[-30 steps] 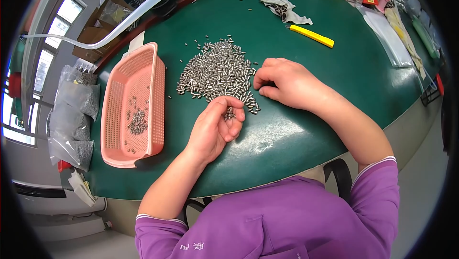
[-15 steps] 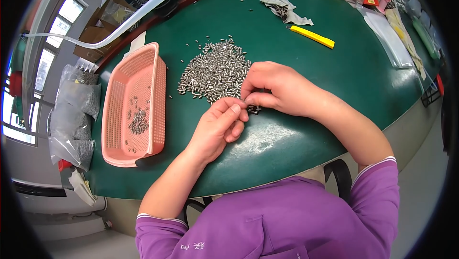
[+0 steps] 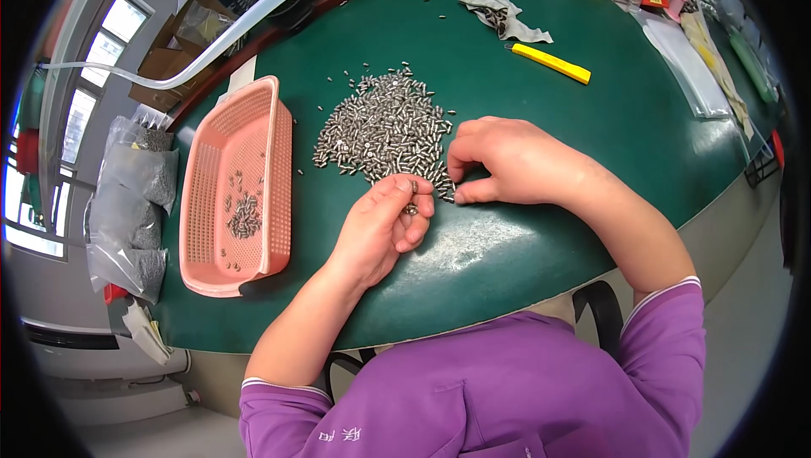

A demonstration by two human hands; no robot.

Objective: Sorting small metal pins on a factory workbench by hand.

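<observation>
Screw pile [image 3: 384, 128] just beyond both hands, left hand [image 3: 380, 226], right hand [image 3: 507, 160]

Left hand [image 3: 382, 226] curls palm-up with fingers pinched; right hand [image 3: 505, 160] rests knuckles-up.

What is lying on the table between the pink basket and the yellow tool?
In the head view, the heap of small metal screws lies between pink basket and yellow tool.

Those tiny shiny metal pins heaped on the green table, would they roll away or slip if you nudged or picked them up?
Probably yes. The small silvery metal pins look short, round and smooth, and strays lie scattered around the heap, so a nudge likely sends some rolling. Each is tiny, so likely light and fiddly; the left hand pinches a few between fingertips. The pink plastic mesh basket seemingly contains them.
</observation>
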